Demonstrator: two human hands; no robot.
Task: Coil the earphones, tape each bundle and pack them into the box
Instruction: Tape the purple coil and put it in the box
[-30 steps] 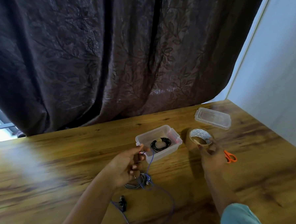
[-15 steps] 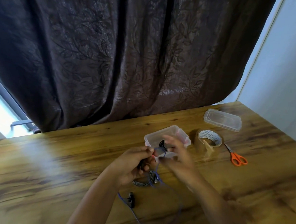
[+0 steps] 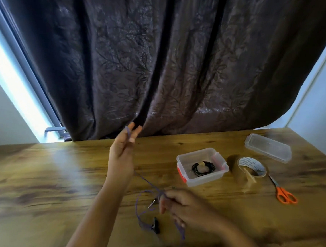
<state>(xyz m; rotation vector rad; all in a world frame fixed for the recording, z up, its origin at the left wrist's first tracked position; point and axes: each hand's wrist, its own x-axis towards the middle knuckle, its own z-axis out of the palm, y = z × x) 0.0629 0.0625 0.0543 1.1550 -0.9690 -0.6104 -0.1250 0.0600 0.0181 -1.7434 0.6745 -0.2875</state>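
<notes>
My left hand (image 3: 122, 153) is raised above the table and pinches one end of the purple earphone cable (image 3: 147, 183) between its fingers. The cable runs taut down to my right hand (image 3: 180, 205), which grips it low near the table. The rest of the purple cable loops loose on the wood, with a black earbud piece (image 3: 156, 225) and a metal plug (image 3: 152, 203) lying by it. A clear plastic box (image 3: 220, 164) stands to the right with a coiled black earphone bundle (image 3: 203, 168) inside. A brown tape roll (image 3: 250, 169) sits right of the box.
Orange-handled scissors (image 3: 285, 194) lie right of the tape. The box's clear lid (image 3: 268, 149) rests at the table's far right corner. A dark curtain (image 3: 161, 66) hangs behind the wooden table (image 3: 42, 173), with a window edge at the left.
My left hand has lifted up and away, stretching the purple cable taut. My right hand moved from the tape to the cable and now holds it low near the table.
</notes>
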